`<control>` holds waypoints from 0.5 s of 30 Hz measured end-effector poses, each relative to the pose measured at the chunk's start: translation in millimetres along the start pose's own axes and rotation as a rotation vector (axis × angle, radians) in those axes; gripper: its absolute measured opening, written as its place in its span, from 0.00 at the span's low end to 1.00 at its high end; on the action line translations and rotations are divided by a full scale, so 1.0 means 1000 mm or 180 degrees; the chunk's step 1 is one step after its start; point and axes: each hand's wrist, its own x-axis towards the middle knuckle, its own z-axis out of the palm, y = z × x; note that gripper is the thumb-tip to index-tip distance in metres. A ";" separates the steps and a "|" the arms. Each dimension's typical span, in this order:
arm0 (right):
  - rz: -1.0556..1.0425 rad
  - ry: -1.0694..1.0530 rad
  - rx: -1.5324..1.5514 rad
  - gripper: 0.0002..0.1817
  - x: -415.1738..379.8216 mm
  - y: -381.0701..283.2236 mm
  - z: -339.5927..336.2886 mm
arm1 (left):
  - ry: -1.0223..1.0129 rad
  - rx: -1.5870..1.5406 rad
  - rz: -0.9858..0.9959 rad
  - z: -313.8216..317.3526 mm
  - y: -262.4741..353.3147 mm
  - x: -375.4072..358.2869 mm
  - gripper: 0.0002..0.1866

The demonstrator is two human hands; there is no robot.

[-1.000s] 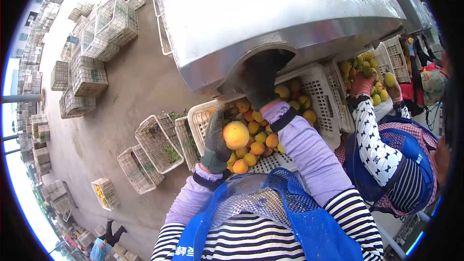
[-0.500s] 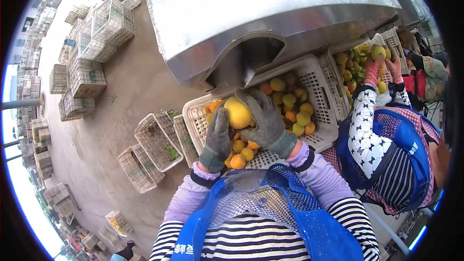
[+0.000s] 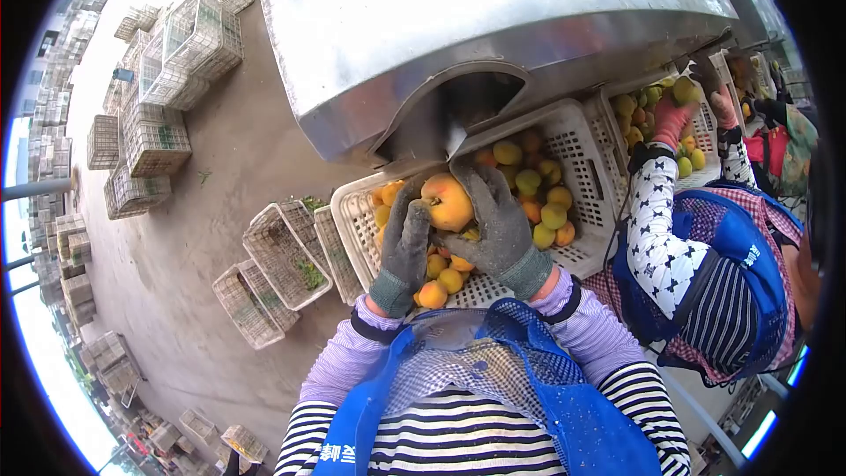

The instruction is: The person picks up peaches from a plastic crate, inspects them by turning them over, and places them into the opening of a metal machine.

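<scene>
A large yellow-orange peach is held up between my two grey-gloved hands, its stem hollow facing up toward me. My left hand closes on its left side, with the thumb near the stem hollow. Along the right side, my right hand wraps the peach with bent fingers. Directly below is a white plastic crate, where several yellow, orange and greenish peaches lie on both sides of my hands.
Beyond the crate stands a metal machine with a curved chute opening. At right, a co-worker's pink-gloved hand holds a peach above a neighbouring crate. Crates lie on the floor at left, with stacks farther back.
Between my hands the peach has turned, bringing its stem hollow and a more orange side into view. The co-worker's hands have moved apart.
</scene>
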 end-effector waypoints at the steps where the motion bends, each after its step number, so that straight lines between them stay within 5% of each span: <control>1: 0.0012 0.0055 -0.0198 0.51 -0.001 -0.003 0.003 | -0.0084 -0.0039 -0.0020 -0.001 0.001 0.000 0.29; 4: 0.0443 0.0068 -0.0343 0.47 0.020 -0.021 -0.003 | 0.0128 -0.0829 0.0005 0.007 0.008 -0.001 0.28; 7: 0.0095 0.0709 -0.1341 0.45 0.047 -0.002 0.023 | 0.0377 -0.0302 -0.0131 -0.018 -0.011 -0.013 0.29; 11: -0.0588 0.0925 -0.1316 0.41 0.111 0.045 0.059 | 0.0682 0.0226 -0.0683 -0.047 -0.068 -0.015 0.30; 15: -0.0570 0.0935 -0.0757 0.35 0.095 0.039 0.017 | 0.0587 0.2700 -0.0022 -0.068 -0.154 -0.001 0.29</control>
